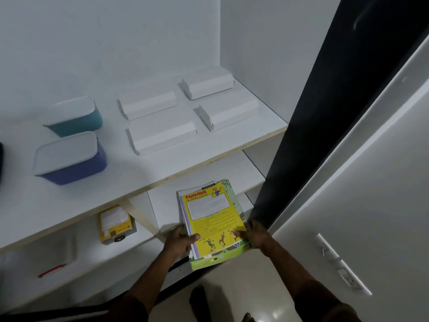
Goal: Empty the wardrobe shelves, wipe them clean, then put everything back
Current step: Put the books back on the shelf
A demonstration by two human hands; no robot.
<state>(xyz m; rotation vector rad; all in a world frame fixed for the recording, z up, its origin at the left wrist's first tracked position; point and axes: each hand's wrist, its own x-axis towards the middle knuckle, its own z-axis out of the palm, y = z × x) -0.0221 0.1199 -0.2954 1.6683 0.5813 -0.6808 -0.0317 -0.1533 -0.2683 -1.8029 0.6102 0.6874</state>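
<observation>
The left hand (180, 240) and right hand (253, 233) pinch the near corners of a stack of comic magazines (212, 219), thumbs on the yellow cover, fingers hidden beneath. The stack lies at the near edge of the lower shelf (167, 205), overhanging it; lower issues show only edges. Cover print is illegible.

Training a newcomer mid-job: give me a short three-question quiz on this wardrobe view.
1. True or false: both hands hold the books.
2. How many white boxes sit on the upper shelf?
3. Which tub is nearer the shelf's front edge: A) teal tub B) blue tub?

Key: 1 true, the left hand and right hand grip the stack's near edge. 2 four. 3 B.
</observation>
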